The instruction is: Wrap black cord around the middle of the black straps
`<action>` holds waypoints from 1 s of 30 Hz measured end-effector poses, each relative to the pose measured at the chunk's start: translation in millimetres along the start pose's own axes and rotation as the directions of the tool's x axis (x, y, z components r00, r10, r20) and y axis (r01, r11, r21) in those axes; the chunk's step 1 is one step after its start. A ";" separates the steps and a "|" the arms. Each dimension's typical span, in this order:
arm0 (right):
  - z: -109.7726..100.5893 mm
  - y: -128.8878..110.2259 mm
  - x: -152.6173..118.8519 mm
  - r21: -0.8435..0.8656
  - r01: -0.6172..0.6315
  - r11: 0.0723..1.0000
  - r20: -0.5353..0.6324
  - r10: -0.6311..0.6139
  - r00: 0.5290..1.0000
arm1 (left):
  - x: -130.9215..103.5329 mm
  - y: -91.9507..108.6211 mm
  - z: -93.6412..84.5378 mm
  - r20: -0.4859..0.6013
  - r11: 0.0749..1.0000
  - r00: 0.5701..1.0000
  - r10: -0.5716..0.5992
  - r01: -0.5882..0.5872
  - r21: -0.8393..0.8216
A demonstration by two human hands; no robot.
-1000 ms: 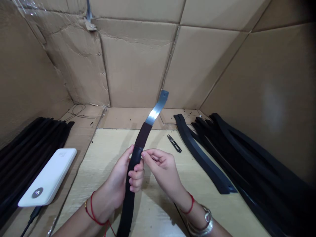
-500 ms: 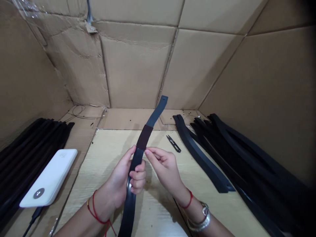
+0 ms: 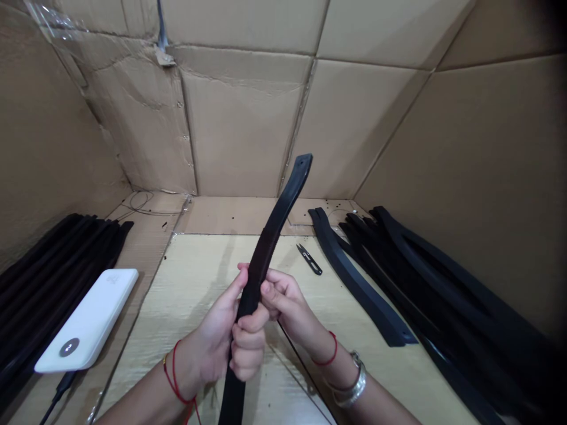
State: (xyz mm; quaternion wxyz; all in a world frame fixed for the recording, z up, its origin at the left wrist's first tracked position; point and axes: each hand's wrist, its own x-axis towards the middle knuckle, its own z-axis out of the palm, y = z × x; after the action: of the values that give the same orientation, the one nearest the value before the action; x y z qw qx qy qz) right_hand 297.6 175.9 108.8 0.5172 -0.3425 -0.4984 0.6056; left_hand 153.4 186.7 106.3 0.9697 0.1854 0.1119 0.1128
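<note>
A long black strap [image 3: 287, 203] with a dark brown wrapped section [image 3: 264, 251] rises tilted in the middle of the view. My left hand [image 3: 234, 330] is wrapped round it below the brown section, thumb on its left edge. The fingers of my right hand [image 3: 286, 301] are bent, thumb and fingertips pinched at the strap's right edge just under the brown part. A thin dark thread [image 3: 295, 342] runs from near my right hand down to the lower right; whether the fingers grip it or the strap is hidden.
Small black thread snips [image 3: 309, 260] lie on the board right of the strap. More black straps [image 3: 363, 277] are at the right, and a dark pile [image 3: 48, 265] at the left. Beside that pile rests a white power bank [image 3: 88, 319] with a cable. Cardboard walls [image 3: 248, 118] surround the surface.
The strap has turned, showing more of its edge, and its tip is higher. My right hand has shifted slightly down and left. The thread below it now shows more clearly.
</note>
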 end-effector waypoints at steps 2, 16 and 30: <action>-0.9 -2.3 -1.3 0.041 0.000 0.999 0.021 -0.001 1.000 | 0.3 -1.3 -2.4 0.039 0.999 0.999 -0.014 0.013 0.041; -7.4 -6.3 3.0 0.024 0.086 0.996 -0.117 -0.083 0.990 | 3.5 5.7 3.1 -0.213 0.903 0.953 0.214 -0.110 0.415; -6.6 -6.0 10.8 -0.140 0.104 0.985 -0.251 -0.137 0.958 | 9.5 0.2 1.2 -0.084 -0.016 0.537 0.839 0.179 0.984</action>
State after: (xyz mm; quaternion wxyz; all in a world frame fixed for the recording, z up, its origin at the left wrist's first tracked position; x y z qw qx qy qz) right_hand 302.9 187.8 113.9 0.5914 -0.4196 -0.4836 0.4902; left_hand 162.7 189.0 105.8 0.3693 0.7304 0.4640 0.3389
